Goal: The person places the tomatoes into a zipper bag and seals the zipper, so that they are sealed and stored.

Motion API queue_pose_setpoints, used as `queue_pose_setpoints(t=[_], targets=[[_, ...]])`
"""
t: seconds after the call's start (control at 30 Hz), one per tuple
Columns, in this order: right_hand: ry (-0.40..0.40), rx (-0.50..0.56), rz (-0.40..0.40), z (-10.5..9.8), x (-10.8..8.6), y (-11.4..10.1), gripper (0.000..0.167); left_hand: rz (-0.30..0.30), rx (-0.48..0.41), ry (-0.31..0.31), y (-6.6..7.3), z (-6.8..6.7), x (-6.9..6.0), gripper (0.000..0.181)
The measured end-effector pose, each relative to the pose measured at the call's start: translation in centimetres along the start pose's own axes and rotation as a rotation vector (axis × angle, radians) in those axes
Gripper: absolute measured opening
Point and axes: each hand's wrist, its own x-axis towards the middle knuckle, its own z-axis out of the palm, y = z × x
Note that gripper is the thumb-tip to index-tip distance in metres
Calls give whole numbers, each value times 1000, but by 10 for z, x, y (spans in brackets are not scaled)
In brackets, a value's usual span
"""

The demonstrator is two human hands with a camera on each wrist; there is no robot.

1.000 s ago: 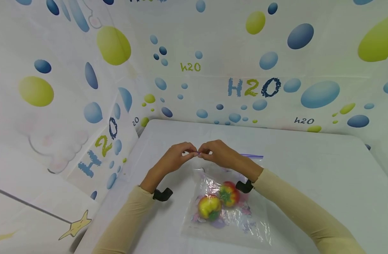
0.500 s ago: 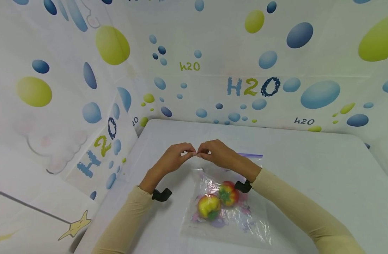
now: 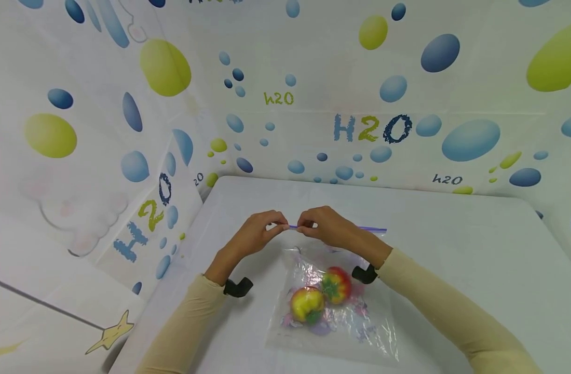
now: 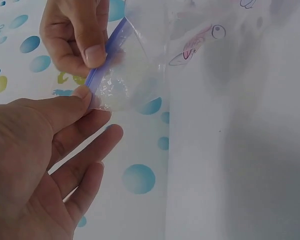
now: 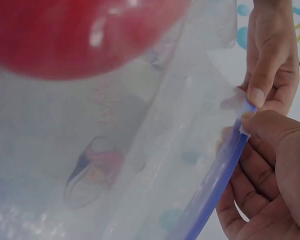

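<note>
A clear zip bag (image 3: 341, 337) lies on the table, its blue-purple zip strip (image 3: 374, 229) along the far edge. Two rounded red-and-yellow vegetables with green stem ends, like bell peppers, sit inside: a yellower one (image 3: 307, 305) and a redder one (image 3: 337, 285). My left hand (image 3: 262, 228) pinches the strip's left end between thumb and index finger, its other fingers loose in the left wrist view. Just to the right, my right hand (image 3: 329, 227) pinches the strip. A small whitish piece (image 5: 244, 131) shows at its thumb tip; I cannot tell what it is.
The white table (image 3: 453, 259) extends to both sides of the bag. A wall covering (image 3: 313, 62) with blue and green spots rises behind and at the left. Black wrist mounts (image 3: 239, 286) sit below both hands.
My right hand has shifted slightly right along the strip, away from the left hand, so a short length of strip shows between them. The left hand and bag stay nearly still.
</note>
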Motion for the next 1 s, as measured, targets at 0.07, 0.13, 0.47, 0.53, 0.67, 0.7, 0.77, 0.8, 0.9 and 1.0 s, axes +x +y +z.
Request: queue_pose_setpoints(t=[0.07,0.13,0.47,0.53,0.67,0.7,0.77,0.8,0.9,1.0], targets=[[-10,5,13,-2,-3,3,12,-13,-3,-4,-1,0,0,6],[-20,9,22,-4,-7,6,13,-23,-3,-7,-2,0,-1,6],[5,21,15,-16,-29,25,12,-35,-1,7,-6,-3,-3,6],[8,18,13,-19,-33,28,12,-33,-3,10,-6,-3,-3,6],[23,-2,24,-25,-42,34,10,-33,-8,20,-10,-5,-4,7],[27,-8,29,-27,-44,35,9,-32,-9,23,-11,-5,-5,8],[31,-10,48,-31,-48,38,8,-36,-13,27,-13,-5,-5,10],[31,-13,58,-32,-50,40,8,-40,-15,29,-14,-6,-6,10],[36,-8,79,-37,-56,46,7,-50,-25,40,-16,-6,-7,11],[36,-3,84,-40,-61,49,6,-56,-34,39,-15,-6,-8,11]])
